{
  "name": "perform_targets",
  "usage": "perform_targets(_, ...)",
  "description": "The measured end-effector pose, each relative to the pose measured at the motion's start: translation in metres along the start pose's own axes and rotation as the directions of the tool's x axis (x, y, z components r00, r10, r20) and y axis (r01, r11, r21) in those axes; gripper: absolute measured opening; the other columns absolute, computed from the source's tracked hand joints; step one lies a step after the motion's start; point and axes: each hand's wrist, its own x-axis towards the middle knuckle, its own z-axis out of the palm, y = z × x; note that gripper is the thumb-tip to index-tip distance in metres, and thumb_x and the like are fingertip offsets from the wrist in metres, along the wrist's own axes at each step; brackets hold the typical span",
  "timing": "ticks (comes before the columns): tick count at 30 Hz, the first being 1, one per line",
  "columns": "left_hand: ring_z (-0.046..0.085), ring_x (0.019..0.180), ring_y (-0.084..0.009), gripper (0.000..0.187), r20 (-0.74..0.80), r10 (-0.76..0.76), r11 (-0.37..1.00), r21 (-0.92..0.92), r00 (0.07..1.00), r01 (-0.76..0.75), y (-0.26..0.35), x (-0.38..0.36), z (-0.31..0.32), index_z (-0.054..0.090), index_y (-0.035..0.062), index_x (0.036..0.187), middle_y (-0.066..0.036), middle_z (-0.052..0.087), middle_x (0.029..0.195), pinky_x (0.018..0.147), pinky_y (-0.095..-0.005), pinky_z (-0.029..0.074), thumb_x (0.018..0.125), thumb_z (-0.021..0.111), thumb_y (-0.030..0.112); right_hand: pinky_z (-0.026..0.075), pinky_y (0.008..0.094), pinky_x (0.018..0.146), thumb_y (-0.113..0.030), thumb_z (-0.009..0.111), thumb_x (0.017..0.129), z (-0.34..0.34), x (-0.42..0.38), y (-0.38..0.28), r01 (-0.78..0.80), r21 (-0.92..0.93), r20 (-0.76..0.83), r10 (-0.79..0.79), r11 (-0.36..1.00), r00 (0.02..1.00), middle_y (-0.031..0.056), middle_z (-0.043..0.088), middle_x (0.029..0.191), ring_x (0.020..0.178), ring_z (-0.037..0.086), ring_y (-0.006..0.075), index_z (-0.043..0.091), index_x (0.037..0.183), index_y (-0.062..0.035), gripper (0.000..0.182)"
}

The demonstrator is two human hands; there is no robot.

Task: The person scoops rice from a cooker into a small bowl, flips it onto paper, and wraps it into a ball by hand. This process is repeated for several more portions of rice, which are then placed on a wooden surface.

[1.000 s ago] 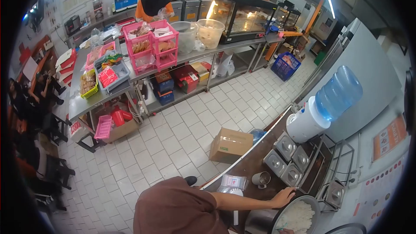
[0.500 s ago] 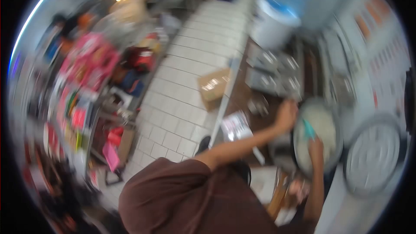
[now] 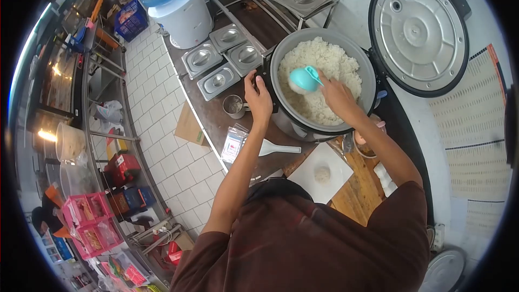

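Note:
A large rice cooker (image 3: 368,84) stands open, holding white rice (image 3: 338,57). My right hand (image 3: 339,98) is closed on the handle of a turquoise scoop (image 3: 304,79), whose bowl rests mouth down in the rice. At the cooker's left side, my left hand (image 3: 258,96) has its thumb and fingers apart, right by the outer wall and rim. Just left of that hand sits a small metal cup (image 3: 233,106). Below it lies a white rice paddle (image 3: 278,148) beside a printed plastic packet (image 3: 233,145). A small mound of rice (image 3: 322,174) lies on a white paper sheet (image 3: 309,186).
The cooker's round lid (image 3: 416,30) stands raised at the right. Several lidded steel pans (image 3: 218,80) sit on the dark counter (image 3: 186,78), near a water dispenser (image 3: 184,16). A cardboard box (image 3: 189,124) is on the tiled floor (image 3: 159,100). A wooden board (image 3: 354,200) lies under the paper.
The view has swung round and sharpened, so the cooker sits nearer the middle. The turquoise scoop remains in my right hand over the rice; my left hand stays beside the cooker.

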Motion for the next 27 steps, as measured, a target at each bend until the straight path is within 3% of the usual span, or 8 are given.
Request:
perform_targets(2,0.058,0.092,-0.0216,0.032,0.004,0.009,1.000,0.018,1.000,-0.009,-0.002,-0.003,-0.001,0.054,-0.0017,0.123,-0.016,0.062,0.111,0.085,-0.0334,0.045,0.100,0.049,0.020,0.052,0.0503,0.071,-0.018,0.055,0.093,-0.009,-0.002,-0.002,0.006,-0.173,-0.097,-0.023,0.985,0.995,0.0263,0.065,0.081,0.079,0.065,0.0419,0.057,0.118,0.0041,0.034)
perform_targets(6,0.057,0.092,-0.0210,0.033,-0.007,0.005,1.000,0.006,1.000,-0.005,0.001,-0.001,0.000,0.053,-0.0017,0.124,-0.016,0.062,0.111,0.085,-0.0334,0.045,0.100,0.049,0.020,0.053,0.0494,0.076,-0.018,0.055,0.091,-0.027,0.010,0.018,-0.113,-0.173,0.100,0.132,0.978,0.986,0.0280,0.066,0.089,0.084,0.066,0.0432,0.065,0.099,0.0042,0.026)
perform_targets(8,0.057,0.092,-0.0211,0.033,-0.001,-0.009,1.000,-0.014,1.000,0.008,0.005,-0.004,0.001,0.053,-0.0017,0.124,-0.016,0.062,0.111,0.085,-0.0335,0.045,0.100,0.049,0.020,0.053,0.0494,0.078,-0.018,0.057,0.089,-0.006,0.012,0.022,-0.107,-0.063,0.308,0.121,0.992,0.944,0.0293,0.066,0.090,0.085,0.066,0.0437,0.067,0.091,0.0055,0.026)
perform_targets(12,0.058,0.095,-0.0219,0.032,0.004,-0.034,0.999,-0.009,0.999,0.034,0.004,-0.003,-0.001,0.053,-0.0017,0.124,-0.017,0.062,0.113,0.087,-0.0340,0.045,0.100,0.049,0.020,0.053,0.0500,0.078,-0.019,0.058,0.089,0.003,0.006,-0.014,0.004,-0.076,0.237,0.014,0.997,0.971,0.0300,0.066,0.089,0.085,0.066,0.0437,0.065,0.092,0.0076,0.028)
perform_targets(18,0.058,0.105,-0.0263,0.033,-0.037,0.108,0.994,0.019,0.994,-0.107,0.011,-0.001,0.001,0.052,-0.0024,0.125,-0.019,0.059,0.118,0.093,-0.0351,0.043,0.100,0.049,0.019,0.050,0.0487,0.070,-0.022,0.056,0.093,0.004,0.006,-0.030,-0.059,0.111,0.399,0.010,0.992,0.917,0.0317,0.063,0.084,0.082,0.066,0.0395,0.064,0.090,0.0080,0.031)
perform_targets(21,0.058,0.105,-0.0262,0.033,0.008,0.005,1.000,0.012,1.000,-0.005,0.011,-0.004,-0.001,0.052,-0.0030,0.125,-0.019,0.059,0.119,0.093,-0.0354,0.044,0.100,0.049,0.019,0.045,0.0346,0.046,-0.022,0.055,0.095,-0.019,0.003,-0.021,-0.251,0.196,0.620,0.079,0.948,0.781,0.0214,0.061,0.072,0.052,0.061,0.0198,0.063,0.092,0.0070,0.030)
perform_targets(24,0.058,0.104,-0.0258,0.033,-0.004,0.046,0.999,-0.017,0.999,-0.046,0.008,-0.004,0.000,0.052,-0.0027,0.125,-0.019,0.059,0.119,0.093,-0.0352,0.044,0.100,0.049,0.019,0.044,0.0297,0.044,-0.024,0.055,0.096,-0.007,0.012,0.016,-0.543,0.382,0.738,0.108,0.748,0.666,0.0194,0.060,0.072,0.053,0.060,0.0141,0.063,0.097,0.0072,0.032)
perform_targets(27,0.058,0.107,-0.0270,0.033,0.007,0.023,1.000,0.006,1.000,-0.023,0.004,-0.004,-0.003,0.053,-0.0032,0.125,-0.019,0.060,0.119,0.094,-0.0354,0.043,0.100,0.049,0.019,0.048,0.0350,0.051,-0.026,0.057,0.095,0.013,0.023,0.026,-0.544,0.405,0.625,0.211,0.735,0.751,0.0229,0.064,0.081,0.060,0.064,0.0215,0.062,0.107,0.0060,0.034)
